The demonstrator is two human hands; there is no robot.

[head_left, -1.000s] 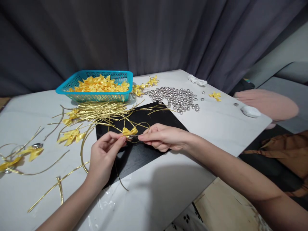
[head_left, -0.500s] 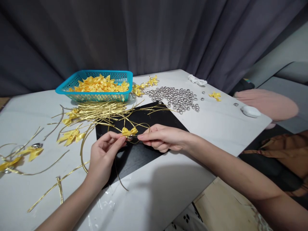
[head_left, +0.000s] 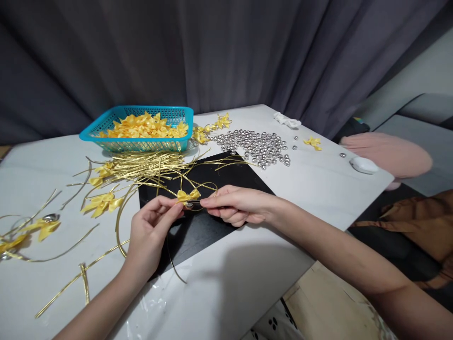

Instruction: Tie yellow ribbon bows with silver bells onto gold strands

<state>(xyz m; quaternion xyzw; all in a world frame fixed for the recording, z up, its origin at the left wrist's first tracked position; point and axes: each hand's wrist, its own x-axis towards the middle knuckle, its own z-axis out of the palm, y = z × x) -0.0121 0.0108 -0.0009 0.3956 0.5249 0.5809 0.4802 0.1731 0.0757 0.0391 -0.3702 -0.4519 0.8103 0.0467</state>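
Between the thumb and fingers of my left hand point(head_left: 150, 229) is a yellow ribbon bow point(head_left: 189, 195), held over the black board. A small silver bead point(head_left: 189, 205) shows just beneath the bow, partly covered by the fingertips. My right hand point(head_left: 239, 204) is closed in a pinch on a thin cord point(head_left: 195, 202) that runs to the bow; its far end is hidden in the fingers. Loops of gold cord point(head_left: 208, 183) curve around the bow, and one strand point(head_left: 172, 262) hangs below my left hand.
The black board point(head_left: 198, 241) lies on the white table point(head_left: 318, 189). Behind are a blue basket point(head_left: 138, 140) of yellow bows, a heap of gold cords point(head_left: 148, 163) and many silver beads point(head_left: 264, 146). Finished-looking bows point(head_left: 102, 203) lie left; a white mouse-shaped object point(head_left: 364, 165) sits right.
The whole view has shifted slightly. Both hands keep their pinch on the bow and the thin cord, with hardly any visible movement between them.
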